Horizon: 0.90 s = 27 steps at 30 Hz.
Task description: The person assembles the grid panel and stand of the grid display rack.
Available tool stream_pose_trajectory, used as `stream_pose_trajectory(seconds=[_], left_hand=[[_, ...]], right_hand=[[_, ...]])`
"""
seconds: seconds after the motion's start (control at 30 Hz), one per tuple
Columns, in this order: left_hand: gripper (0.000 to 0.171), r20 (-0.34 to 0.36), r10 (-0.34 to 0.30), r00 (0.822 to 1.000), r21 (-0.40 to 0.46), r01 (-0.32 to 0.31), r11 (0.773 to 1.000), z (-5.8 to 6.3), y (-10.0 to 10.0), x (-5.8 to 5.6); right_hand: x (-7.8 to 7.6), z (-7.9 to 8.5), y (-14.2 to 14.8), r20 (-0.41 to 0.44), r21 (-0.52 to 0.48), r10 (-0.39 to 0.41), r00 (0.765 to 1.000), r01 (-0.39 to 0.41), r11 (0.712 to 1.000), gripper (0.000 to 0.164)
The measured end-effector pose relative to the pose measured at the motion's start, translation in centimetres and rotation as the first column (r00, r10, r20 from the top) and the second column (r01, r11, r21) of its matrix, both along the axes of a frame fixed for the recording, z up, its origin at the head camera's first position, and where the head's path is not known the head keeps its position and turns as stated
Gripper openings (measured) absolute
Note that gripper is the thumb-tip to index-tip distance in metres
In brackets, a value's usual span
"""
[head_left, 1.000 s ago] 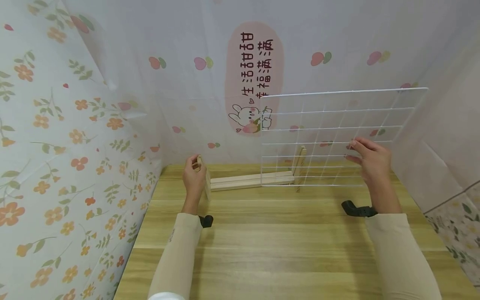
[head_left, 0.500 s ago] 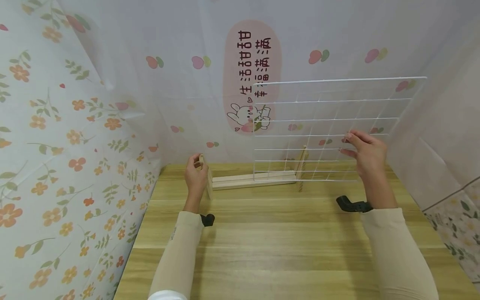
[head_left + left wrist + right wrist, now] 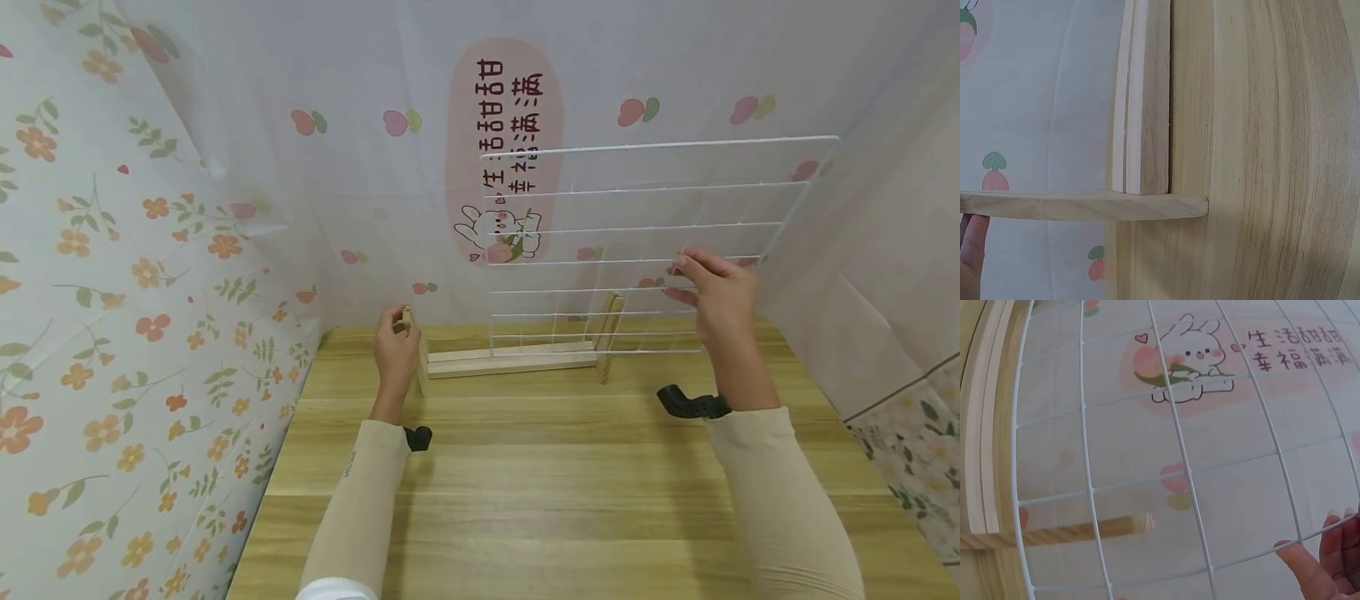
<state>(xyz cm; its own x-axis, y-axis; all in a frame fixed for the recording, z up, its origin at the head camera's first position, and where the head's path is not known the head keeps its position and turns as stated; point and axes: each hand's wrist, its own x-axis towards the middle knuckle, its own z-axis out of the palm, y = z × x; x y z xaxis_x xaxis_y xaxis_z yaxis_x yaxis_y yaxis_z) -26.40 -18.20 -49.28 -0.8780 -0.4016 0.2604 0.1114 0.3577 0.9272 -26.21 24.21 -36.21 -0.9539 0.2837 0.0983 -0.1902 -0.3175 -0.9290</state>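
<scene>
A low wooden stand sits at the back of the table, its grooved crossbar (image 3: pixel 513 360) running between two end pieces. My left hand (image 3: pixel 396 354) grips the top of the left end piece (image 3: pixel 1085 207); only part of that hand shows in the left wrist view. A white wire grid (image 3: pixel 660 147) hangs upright above the table, pinched by my right hand (image 3: pixel 723 300) near its right side. Its lower left part overlaps the crossbar and the right end piece (image 3: pixel 610 337) in the head view. Thumb and fingertips (image 3: pixel 1297 559) meet at a wire in the right wrist view.
Behind the stand rises a pale printed curtain (image 3: pixel 345 183) with fruit and a rabbit picture. Flowered cloth (image 3: pixel 150 333) lines the left side. The wooden table (image 3: pixel 555 483) spreads in front. A black wrist mount (image 3: pixel 690 404) sticks out from each wrist.
My right hand has moved left and up, bringing the wire grid further over the stand. My left hand stays on the left end piece.
</scene>
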Motion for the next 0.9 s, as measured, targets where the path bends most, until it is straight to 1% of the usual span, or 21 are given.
stream_pose_trajectory(seconds=[0.27,0.47,0.7,0.9], left_hand=[[0.041,0.007,0.0,1.0,0.004,-0.001,1.0,0.1,0.4,-0.2],[0.041,0.01,-0.014,1.0,0.01,0.014,1.0,0.1,0.6,-0.3],[0.041,0.006,-0.004,1.0,0.001,0.004,1.0,0.0,0.9,-0.5],[0.04,-0.004,-0.009,1.0,-0.005,0.009,1.0,-0.2,1.0,-0.8]], right_hand=[[-0.1,0.7,-1.1,-0.036,0.011,0.005,0.999,-0.005,1.0,0.018],[0.0,1.3,-1.7,-0.048,-0.007,0.023,0.999,-0.023,1.0,0.021],[0.0,1.7,-2.5,-0.072,-0.028,0.039,0.997,-0.042,0.999,0.02],[-0.2,2.1,-3.2,-0.093,-0.036,0.037,0.995,-0.04,0.999,0.019]])
